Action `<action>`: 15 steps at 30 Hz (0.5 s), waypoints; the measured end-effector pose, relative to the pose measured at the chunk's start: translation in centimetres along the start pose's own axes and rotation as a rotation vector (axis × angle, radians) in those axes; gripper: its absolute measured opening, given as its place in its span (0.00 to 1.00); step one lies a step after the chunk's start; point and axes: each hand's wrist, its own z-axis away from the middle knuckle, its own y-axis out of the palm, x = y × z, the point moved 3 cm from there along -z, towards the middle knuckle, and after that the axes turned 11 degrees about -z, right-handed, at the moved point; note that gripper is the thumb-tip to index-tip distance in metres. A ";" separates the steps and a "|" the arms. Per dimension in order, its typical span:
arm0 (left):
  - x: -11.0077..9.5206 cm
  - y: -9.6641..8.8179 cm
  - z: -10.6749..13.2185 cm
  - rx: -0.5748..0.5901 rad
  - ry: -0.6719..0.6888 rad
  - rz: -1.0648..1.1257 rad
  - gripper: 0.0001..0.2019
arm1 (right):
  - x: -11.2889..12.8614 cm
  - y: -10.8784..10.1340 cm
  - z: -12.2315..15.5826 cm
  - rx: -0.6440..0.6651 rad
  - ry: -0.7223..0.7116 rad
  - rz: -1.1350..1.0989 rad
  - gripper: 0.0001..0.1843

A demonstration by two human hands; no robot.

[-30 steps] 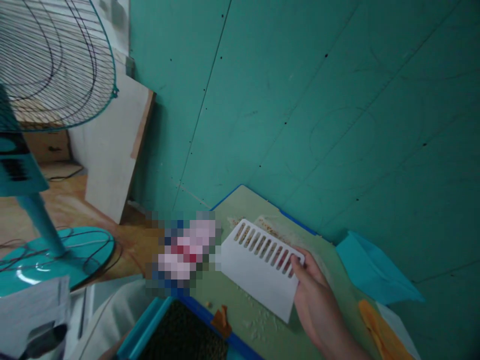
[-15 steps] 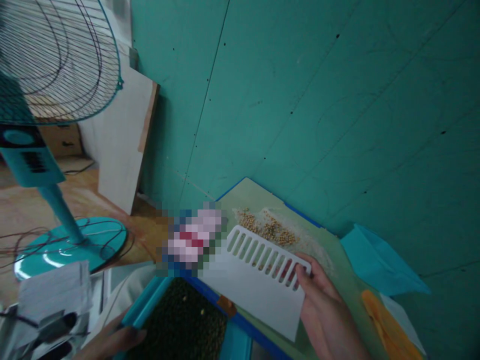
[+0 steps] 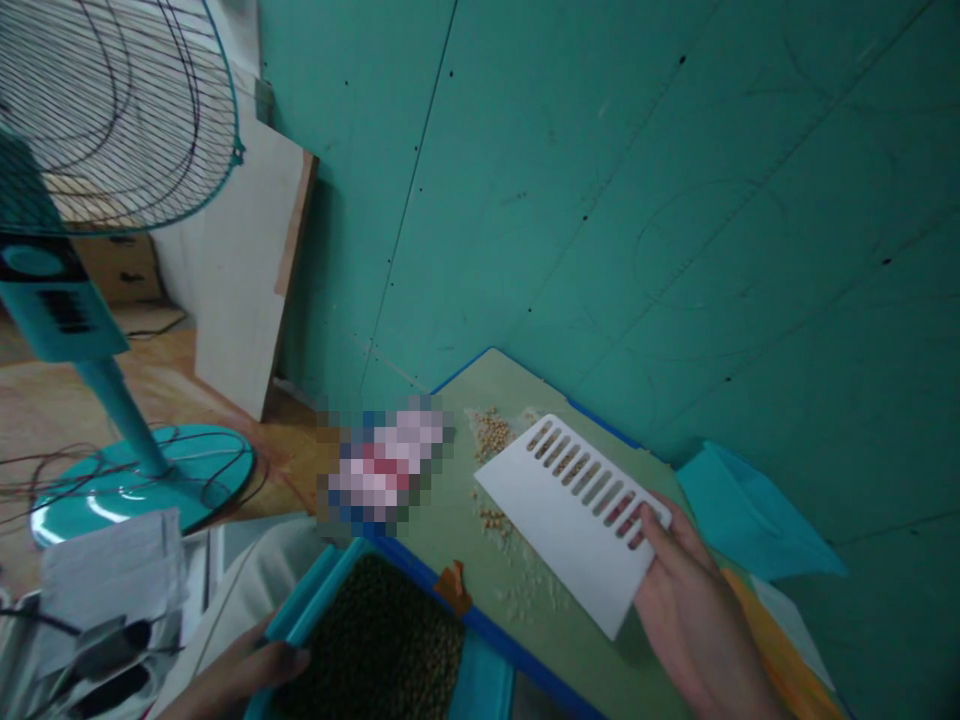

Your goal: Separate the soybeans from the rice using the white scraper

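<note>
My right hand [image 3: 686, 610] grips a white plastic scraper [image 3: 574, 520] with a row of slots along its far edge, held tilted over a pale green table top [image 3: 562, 640] with a blue rim. Small tan beans [image 3: 491, 435] lie in a loose heap just beyond the scraper, and a few more beans [image 3: 491, 518] lie by its left corner. My left hand [image 3: 240, 675] curls round the rim of a teal tray [image 3: 315, 610] filled with dark green beans [image 3: 375, 650], held against the table's near edge.
A teal wall [image 3: 637, 200] rises right behind the table. A teal standing fan [image 3: 90, 200] stands on the wooden floor at left, cables round its base. A teal paper [image 3: 750, 520] and an orange piece [image 3: 787, 650] lie at right. A board [image 3: 240, 270] leans on the wall.
The scraper has moved right and away from the table's left edge, uncovering beans beside it. My left hand and the tray have come further into view.
</note>
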 end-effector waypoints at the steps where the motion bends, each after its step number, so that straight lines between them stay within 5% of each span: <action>1: 0.0 0.1 0.1 -0.006 -0.016 0.013 0.05 | -0.1 -0.1 -0.1 0.001 0.000 0.003 0.12; 15: 0.8 0.1 0.3 0.004 -0.093 0.062 0.07 | -0.9 -0.2 -1.1 -0.019 0.023 -0.032 0.14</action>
